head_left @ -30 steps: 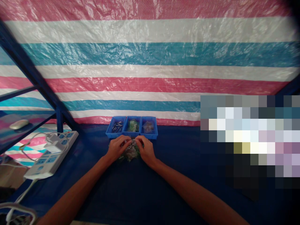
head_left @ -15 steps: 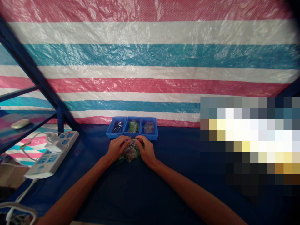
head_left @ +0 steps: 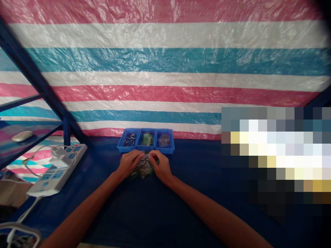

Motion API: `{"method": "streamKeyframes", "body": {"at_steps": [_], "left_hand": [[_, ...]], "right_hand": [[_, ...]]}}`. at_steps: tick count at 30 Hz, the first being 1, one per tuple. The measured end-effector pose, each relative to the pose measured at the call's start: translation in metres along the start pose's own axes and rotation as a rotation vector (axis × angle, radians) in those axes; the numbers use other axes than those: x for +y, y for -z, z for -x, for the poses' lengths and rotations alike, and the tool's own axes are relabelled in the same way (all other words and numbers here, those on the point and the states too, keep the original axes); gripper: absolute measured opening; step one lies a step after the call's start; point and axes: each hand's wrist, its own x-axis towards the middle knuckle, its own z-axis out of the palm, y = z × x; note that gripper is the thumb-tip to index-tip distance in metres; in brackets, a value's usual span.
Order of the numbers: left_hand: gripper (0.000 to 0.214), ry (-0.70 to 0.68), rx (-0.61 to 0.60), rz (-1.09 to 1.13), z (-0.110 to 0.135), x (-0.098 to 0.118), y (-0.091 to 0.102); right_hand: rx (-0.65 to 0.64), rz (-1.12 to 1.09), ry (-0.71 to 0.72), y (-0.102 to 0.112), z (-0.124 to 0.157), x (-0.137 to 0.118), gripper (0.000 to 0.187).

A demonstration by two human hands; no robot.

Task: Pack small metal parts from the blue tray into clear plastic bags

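My left hand (head_left: 129, 164) and my right hand (head_left: 162, 166) face each other just in front of the blue bins, fingertips close together. Each has its thumb and fingers pinched; whatever is between them is too small to make out. Below and between them lies a pile of clear and greenish plastic packets (head_left: 144, 170), with small shiny metal pieces (head_left: 145, 159) on top. Behind the hands, the left bin (head_left: 126, 150) contains slim metal pieces, the middle bin (head_left: 145, 146) green packets, and the right bin (head_left: 165, 151) clear packets with a brownish look.
A white power strip (head_left: 55, 179) with plugs and cables lies along the table's left side. A whitish mouse-shaped object (head_left: 22, 136) sits on a shelf at far left. Striped plastic sheeting (head_left: 165, 62) hangs behind the dark blue table (head_left: 155, 213). A blurred-out patch covers the right.
Both hands stay over the pile, with only slight shifts of the fingers. My left fingertips have drawn back a little. The bins and pile look the same.
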Motion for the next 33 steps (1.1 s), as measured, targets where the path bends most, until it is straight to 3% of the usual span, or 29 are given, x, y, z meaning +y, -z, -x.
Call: {"method": "streamKeyframes", "body": {"at_steps": [6, 21, 27, 30, 33], "left_hand": [[0.029, 0.020, -0.020, -0.009, 0.0009, -0.0007, 0.0003], [0.020, 0.011, 0.142, 0.000, -0.0018, -0.0016, -0.0019], [0.037, 0.146, 0.123, -0.098, -0.0011, -0.0031, 0.0007], [0.048, 0.120, 0.146, -0.153, -0.0001, -0.0030, 0.0020], [0.043, 0.060, 0.111, -0.097, -0.0006, 0.0010, 0.0032]], "right_hand": [[-0.015, -0.025, 0.019, 0.0005, 0.0001, -0.0014, 0.017], [0.001, 0.020, 0.018, 0.0018, -0.0005, -0.0022, 0.025], [0.005, 0.027, 0.018, 0.0018, -0.0006, -0.0025, 0.027], [0.009, 0.033, 0.019, 0.0014, -0.0006, -0.0021, 0.028], [0.010, 0.041, 0.019, 0.0014, -0.0006, -0.0019, 0.028]]}}
